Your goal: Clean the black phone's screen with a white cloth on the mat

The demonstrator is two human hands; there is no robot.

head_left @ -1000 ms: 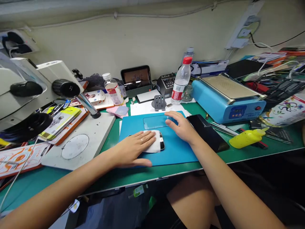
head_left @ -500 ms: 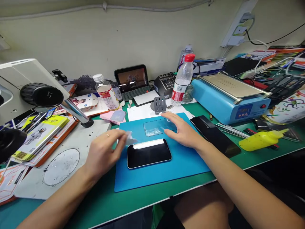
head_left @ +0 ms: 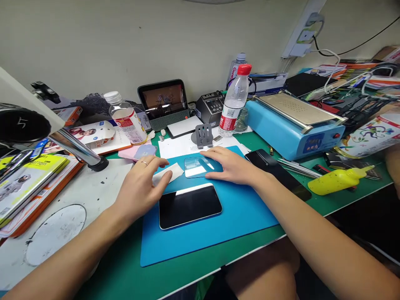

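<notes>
My left hand [head_left: 145,183] hovers at the left of the blue mat, thumb and fingers apart. A white wipe [head_left: 175,171] lies beside and partly under its fingers. My right hand [head_left: 233,166] spans a clear glass screen protector [head_left: 193,167], fingertips at its far edge and thumb at its near edge. Whether the glass is lifted off the mat is hard to see. In front of both hands, a smartphone [head_left: 190,206] with a dark screen lies face up on the blue mat [head_left: 187,246].
A long black phone-like slab [head_left: 281,175] lies right of the mat, near tweezers and a yellow squeeze bottle [head_left: 337,181]. Behind stand a red-capped bottle [head_left: 234,102], a grey phone stand [head_left: 203,135] and a blue heating plate machine [head_left: 281,129]. A metal post [head_left: 78,148] rises at left.
My left hand has let go of the wipe, which now lies on the mat, and its fingers have spread. My right hand has moved left along the glass. The view has shifted slightly.
</notes>
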